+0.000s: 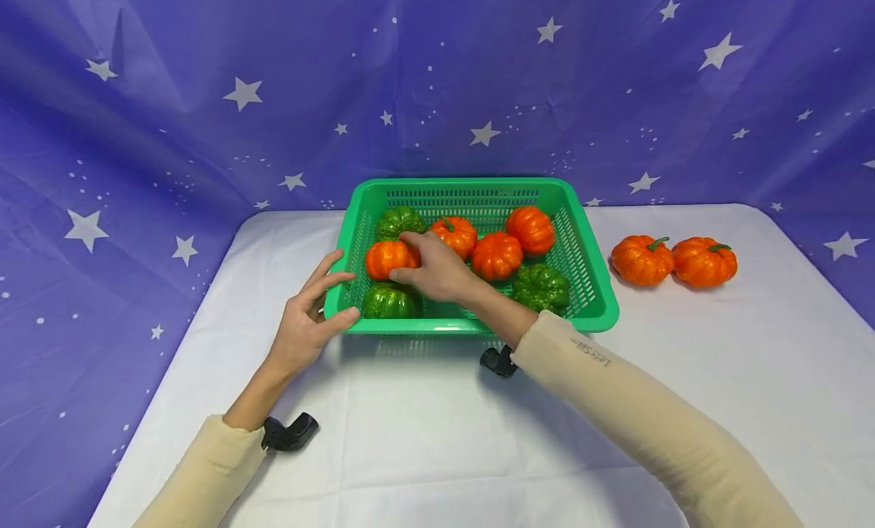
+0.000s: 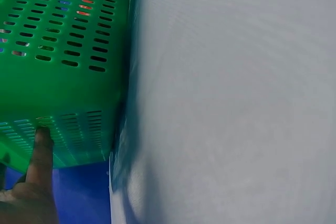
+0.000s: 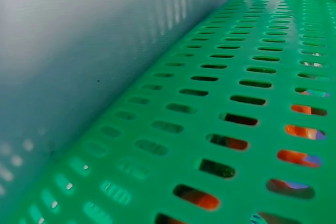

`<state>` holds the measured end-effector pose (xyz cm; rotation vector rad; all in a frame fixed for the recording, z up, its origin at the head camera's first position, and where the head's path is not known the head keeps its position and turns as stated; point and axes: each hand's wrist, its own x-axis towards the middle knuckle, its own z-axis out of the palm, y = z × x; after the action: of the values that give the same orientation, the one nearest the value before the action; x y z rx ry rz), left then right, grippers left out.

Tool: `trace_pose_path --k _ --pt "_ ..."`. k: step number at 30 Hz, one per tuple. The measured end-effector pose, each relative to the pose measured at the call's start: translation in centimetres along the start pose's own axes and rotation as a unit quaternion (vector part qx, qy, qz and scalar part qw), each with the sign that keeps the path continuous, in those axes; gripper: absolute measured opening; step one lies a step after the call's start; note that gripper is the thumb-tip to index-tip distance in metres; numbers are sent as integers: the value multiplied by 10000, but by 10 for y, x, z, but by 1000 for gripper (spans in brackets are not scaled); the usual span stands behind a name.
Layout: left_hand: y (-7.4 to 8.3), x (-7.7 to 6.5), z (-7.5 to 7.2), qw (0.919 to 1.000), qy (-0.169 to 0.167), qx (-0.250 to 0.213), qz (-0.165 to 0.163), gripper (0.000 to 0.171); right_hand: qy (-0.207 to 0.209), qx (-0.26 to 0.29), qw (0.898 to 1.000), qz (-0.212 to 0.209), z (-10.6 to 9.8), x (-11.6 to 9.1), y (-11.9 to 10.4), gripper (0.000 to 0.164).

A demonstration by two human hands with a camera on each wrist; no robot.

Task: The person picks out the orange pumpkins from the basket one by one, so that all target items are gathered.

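Note:
A green slotted basket (image 1: pixel 447 327) holds several orange pumpkins and three green pumpkins. My right hand (image 1: pixel 440 268) reaches over its front rim and grips the leftmost orange pumpkin (image 1: pixel 384 260) between thumb and fingers. That pumpkin sits between a green pumpkin (image 1: pixel 399 222) behind and another green pumpkin (image 1: pixel 392 301) in front. With my left hand (image 1: pixel 304 323) I hold the basket's left front corner, thumb and index finger over the rim. In the left wrist view one finger (image 2: pixel 42 156) touches the slotted outer wall (image 2: pixel 58 87). The right wrist view shows the basket wall (image 3: pixel 236 85), not the grip.
Farther right in the basket lie orange pumpkins (image 1: pixel 497 256) and a green pumpkin (image 1: pixel 541 289). Two orange pumpkins, one (image 1: pixel 641 262) beside the other (image 1: pixel 706 264), rest on the white tablecloth (image 1: pixel 410 422) to the right. A starry purple curtain (image 1: pixel 424 72) hangs behind.

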<state>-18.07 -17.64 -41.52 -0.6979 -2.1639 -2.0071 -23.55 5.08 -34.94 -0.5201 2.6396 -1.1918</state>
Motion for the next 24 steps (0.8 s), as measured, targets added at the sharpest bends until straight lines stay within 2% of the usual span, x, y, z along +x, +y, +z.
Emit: trace_pose_path --k 5,10,24 --pt "-1 -1 -1 10000 37 -22 -14 44 105 -324 9994 16 2 3 -1 62" --pt "-2 0 0 10000 14 -32 -2 44 190 -302 9994 29 3 3 1 60" --pt "-2 -1 0 9999 -24 -119 83 43 231 483 9985 -149 0 -2 2 61"
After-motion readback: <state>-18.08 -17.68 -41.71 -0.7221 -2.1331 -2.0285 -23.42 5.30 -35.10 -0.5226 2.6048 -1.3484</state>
